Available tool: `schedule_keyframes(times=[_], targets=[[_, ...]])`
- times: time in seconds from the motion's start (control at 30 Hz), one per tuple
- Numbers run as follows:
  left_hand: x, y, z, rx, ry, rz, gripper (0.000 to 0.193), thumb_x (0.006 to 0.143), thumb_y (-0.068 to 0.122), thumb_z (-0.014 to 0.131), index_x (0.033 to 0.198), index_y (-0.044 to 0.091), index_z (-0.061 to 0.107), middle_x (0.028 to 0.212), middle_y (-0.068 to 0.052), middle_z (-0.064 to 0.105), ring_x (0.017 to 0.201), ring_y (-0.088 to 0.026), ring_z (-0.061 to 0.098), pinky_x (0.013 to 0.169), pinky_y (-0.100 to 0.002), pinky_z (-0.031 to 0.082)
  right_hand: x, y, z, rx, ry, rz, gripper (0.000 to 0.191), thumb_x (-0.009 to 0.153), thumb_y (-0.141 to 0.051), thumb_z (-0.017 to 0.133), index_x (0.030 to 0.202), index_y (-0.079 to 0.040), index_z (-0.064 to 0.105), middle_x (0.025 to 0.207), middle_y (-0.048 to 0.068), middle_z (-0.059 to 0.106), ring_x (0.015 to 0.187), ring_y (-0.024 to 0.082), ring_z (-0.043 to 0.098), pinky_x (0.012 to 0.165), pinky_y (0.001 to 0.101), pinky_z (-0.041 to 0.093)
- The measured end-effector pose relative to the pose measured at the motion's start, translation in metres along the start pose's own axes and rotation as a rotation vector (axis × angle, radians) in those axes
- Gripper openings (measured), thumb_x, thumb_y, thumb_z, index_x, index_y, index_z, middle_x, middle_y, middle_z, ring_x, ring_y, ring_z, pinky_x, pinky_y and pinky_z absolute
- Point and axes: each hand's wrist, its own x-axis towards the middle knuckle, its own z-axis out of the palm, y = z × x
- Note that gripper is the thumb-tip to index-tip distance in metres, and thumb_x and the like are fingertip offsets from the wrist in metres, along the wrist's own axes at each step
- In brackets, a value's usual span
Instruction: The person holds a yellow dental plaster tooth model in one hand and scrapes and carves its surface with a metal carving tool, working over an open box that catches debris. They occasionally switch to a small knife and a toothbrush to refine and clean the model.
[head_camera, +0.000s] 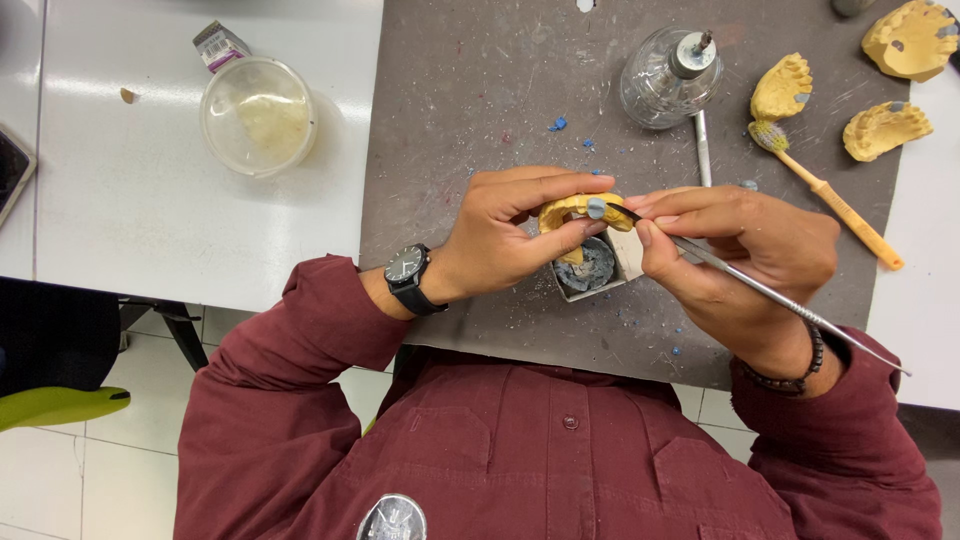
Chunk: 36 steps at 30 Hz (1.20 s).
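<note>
Both hands worked together: left hand (500, 235) fingers gripped the cast (575, 210) steady over the bench (470, 90) while right hand (745, 250) fingers pinched the probe (760, 290) pen-like for control.

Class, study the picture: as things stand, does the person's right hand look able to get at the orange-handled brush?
Probably yes, but not freely: the right hand holds a thin metal instrument. The orange-handled brush lies uncovered on the grey mat just beyond it, nothing between.
</note>
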Motion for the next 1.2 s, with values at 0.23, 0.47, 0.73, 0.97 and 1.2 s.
schedule_keyframes(times=[0.23,0.47,0.73,0.97,1.2], targets=[[0.000,-0.001,0.001,0.001,0.001,-0.009,0.036,0.096,0.006,0.079,0.131,0.008,0.070,0.120,-0.010,0.077,0.103,-0.014,0.077,0.083,-0.023,0.062,0.005,-0.001,0.002,-0.012,-0.005,-0.031,0.015,0.088,0.011,0.076,0.093,0.009,0.063,0.099,0.024,0.072,0.100,0.032,0.076,0.085,0.0342,0.065],[-0.002,-0.003,0.002,-0.037,0.012,-0.048,0.036,0.097,0.004,0.079,0.131,0.006,0.070,0.118,-0.009,0.077,0.102,-0.010,0.076,0.086,-0.023,0.062,0.005,-0.007,0.003,-0.120,-0.008,-0.073,0.016,0.089,0.009,0.079,0.092,0.006,0.064,0.097,0.021,0.074,0.096,0.028,0.078,0.080,0.0301,0.063],[-0.003,-0.002,0.004,-0.281,-0.012,-0.212,0.036,0.101,0.004,0.076,0.136,0.001,0.068,0.121,-0.010,0.075,0.100,-0.008,0.072,0.086,-0.023,0.063,0.005,-0.006,0.002,-0.043,-0.024,-0.059,0.016,0.088,0.009,0.077,0.094,0.005,0.063,0.096,0.020,0.072,0.098,0.030,0.077,0.083,0.0345,0.064],[0.006,0.000,-0.005,-0.748,-0.066,-0.520,0.040,0.099,0.008,0.074,0.135,-0.005,0.064,0.116,-0.015,0.074,0.084,-0.015,0.075,0.072,-0.029,0.067,0.005,0.003,-0.005,0.260,0.148,0.149,0.007,0.098,0.007,0.057,0.103,0.011,0.055,0.107,0.022,0.062,0.091,0.026,0.073,0.082,0.0367,0.068],[0.008,0.001,-0.007,-0.773,-0.105,-0.556,0.040,0.100,0.010,0.073,0.135,-0.006,0.065,0.110,-0.016,0.075,0.073,-0.016,0.074,0.066,-0.028,0.064,-0.002,0.011,-0.009,0.375,0.123,0.168,0.035,0.096,-0.002,0.039,0.115,0.017,0.061,0.116,0.031,0.065,0.099,0.038,0.072,0.094,0.0436,0.066]])
